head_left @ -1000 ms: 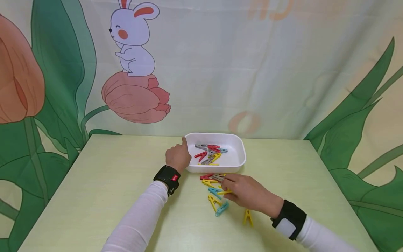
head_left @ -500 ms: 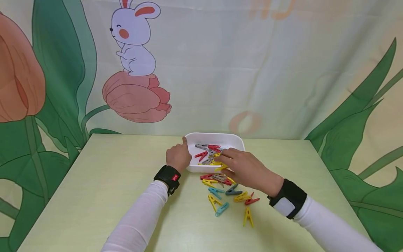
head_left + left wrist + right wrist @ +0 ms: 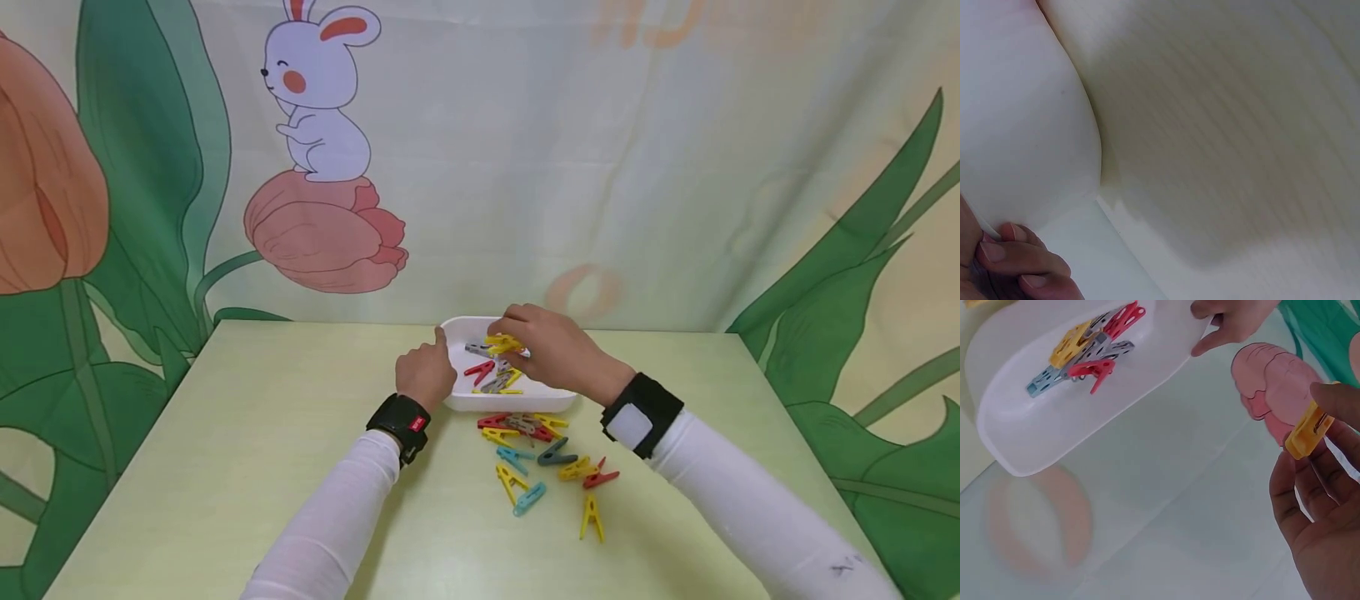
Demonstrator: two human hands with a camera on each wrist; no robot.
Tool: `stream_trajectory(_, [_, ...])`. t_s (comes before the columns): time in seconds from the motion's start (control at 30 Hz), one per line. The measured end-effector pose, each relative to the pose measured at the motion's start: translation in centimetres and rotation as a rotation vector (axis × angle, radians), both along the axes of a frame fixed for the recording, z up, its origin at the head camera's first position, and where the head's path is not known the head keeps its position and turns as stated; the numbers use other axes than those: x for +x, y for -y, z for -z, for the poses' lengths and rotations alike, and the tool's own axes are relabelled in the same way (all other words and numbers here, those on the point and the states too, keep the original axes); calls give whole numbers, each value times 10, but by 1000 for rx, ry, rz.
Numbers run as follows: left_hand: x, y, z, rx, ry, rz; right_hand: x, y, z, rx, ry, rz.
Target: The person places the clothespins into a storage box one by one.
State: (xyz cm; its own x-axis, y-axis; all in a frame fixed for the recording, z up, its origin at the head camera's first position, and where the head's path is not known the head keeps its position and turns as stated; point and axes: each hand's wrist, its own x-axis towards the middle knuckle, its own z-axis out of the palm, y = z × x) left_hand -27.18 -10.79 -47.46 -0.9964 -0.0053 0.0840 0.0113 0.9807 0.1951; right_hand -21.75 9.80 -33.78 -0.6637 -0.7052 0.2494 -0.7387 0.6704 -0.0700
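Head view: right hand [image 3: 561, 350], right of centre, pinching a yellow clip [image 3: 501, 343] above the white box [image 3: 517, 403]; left hand [image 3: 425, 374] grips the box's left end. Loose clips [image 3: 557, 457] on table [image 3: 225, 475], lower centre.

Left wrist: box wall upper left, curled fingers [image 3: 1025, 257] lower left.

Right wrist: yellow clip at right; more clips [image 3: 1090, 353] inside box, upper left.

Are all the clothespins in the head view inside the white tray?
No, a light-blue clothespin and a red clothespin, among others, lie on the table in front of the white tray.
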Motion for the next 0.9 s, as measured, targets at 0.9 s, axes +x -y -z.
stream_trajectory(0.9, [4, 0, -5, -8, -3, 4, -71, 11, 60, 145, 268, 311])
